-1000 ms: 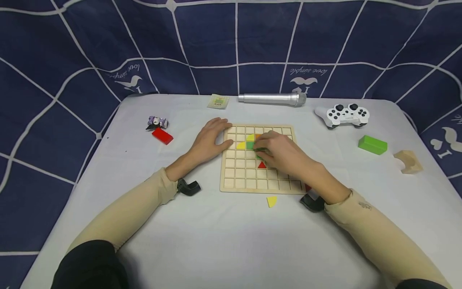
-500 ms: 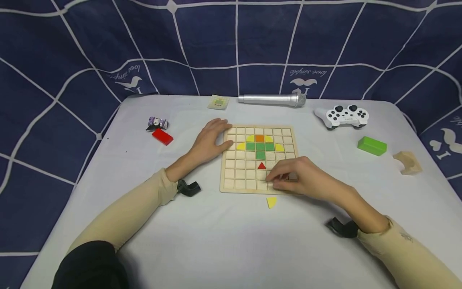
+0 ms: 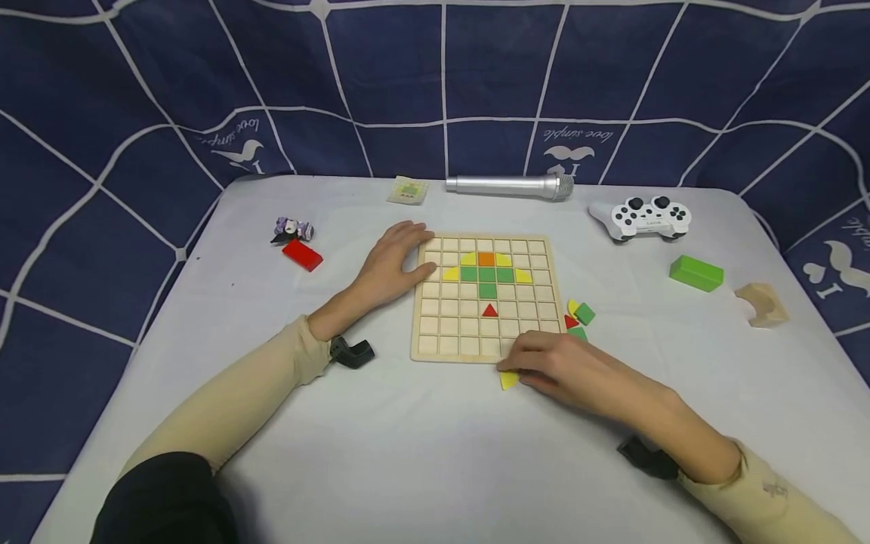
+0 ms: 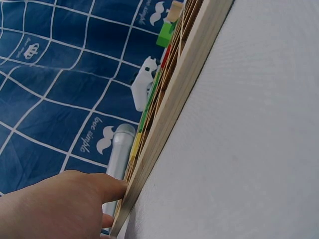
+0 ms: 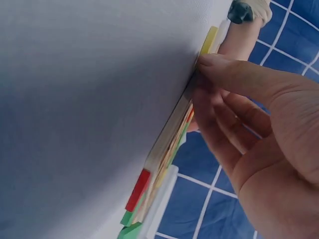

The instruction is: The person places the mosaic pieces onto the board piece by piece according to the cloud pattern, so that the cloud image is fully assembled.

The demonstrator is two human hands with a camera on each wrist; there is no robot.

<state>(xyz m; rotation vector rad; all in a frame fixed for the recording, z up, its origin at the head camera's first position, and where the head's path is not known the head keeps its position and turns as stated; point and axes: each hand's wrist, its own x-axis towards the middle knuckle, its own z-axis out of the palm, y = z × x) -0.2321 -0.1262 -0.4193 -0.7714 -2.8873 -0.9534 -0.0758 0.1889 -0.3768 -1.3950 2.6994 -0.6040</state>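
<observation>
beige sleeves (image 3: 224, 412) reach in from the near side of a white-covered table (image 3: 381, 461), where a person's right hand (image 3: 574, 372) bends its thumb and fingers at a yellow quarter-circle tile (image 3: 508, 383). the tile lies on the table, just beside the near edge of a gridded wooden board (image 3: 438, 336); the thumb meets it, though whether the fingers have closed on it cannot be told. beyond that hand, loose yellow, red and green tiles (image 3: 585, 313) sit along the board's right edge, and a wooden block with a curved cutout (image 3: 771, 305) rests at far right.

on the board, a red triangle (image 3: 490, 311) lies one cell nearer than a single green square (image 3: 487, 291). past it, a row of three green squares (image 3: 487, 274) runs between two yellow quarter-circles (image 3: 451, 274), with an orange square (image 3: 486, 258) behind the middle one, also flanked in yellow.

the left hand (image 3: 390, 261), fingers loosely extended and gripping nothing, rests against the board's left edge near the far corner. farther out are a green block (image 3: 696, 273) at right, a red block (image 3: 302, 256) beside a small figurine (image 3: 294, 229) at left, a white game controller (image 3: 649, 219), a pattern card (image 3: 408, 190) and a silver microphone (image 3: 503, 186), before a navy gridded cloth (image 3: 394, 75).
</observation>
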